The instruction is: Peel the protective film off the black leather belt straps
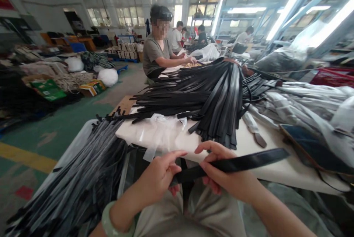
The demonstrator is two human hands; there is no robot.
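Note:
A black strap [249, 161], which looks like a belt, stretches between my two hands above my lap. My left hand [163, 174] grips its left part between thumb and fingers. Farther along, my right hand [221, 167] pinches the strap, and a length of it sticks out to the right past the wrist. The end by my left palm is partly hidden. Just beyond my hands, a clear plastic bag [163, 133] lies on the white tabletop [182, 148]. Behind it, a big pile of black straps [190, 93] hangs over toward me.
At my left, a heap of plastic-wrapped straps [85, 170] rests on a slanted surface. White-wrapped straps [298, 108] and a dark flat tray [318, 152] lie at right. A person [157, 49] works across the table. Boxes and white sacks [107, 77] stand on the floor.

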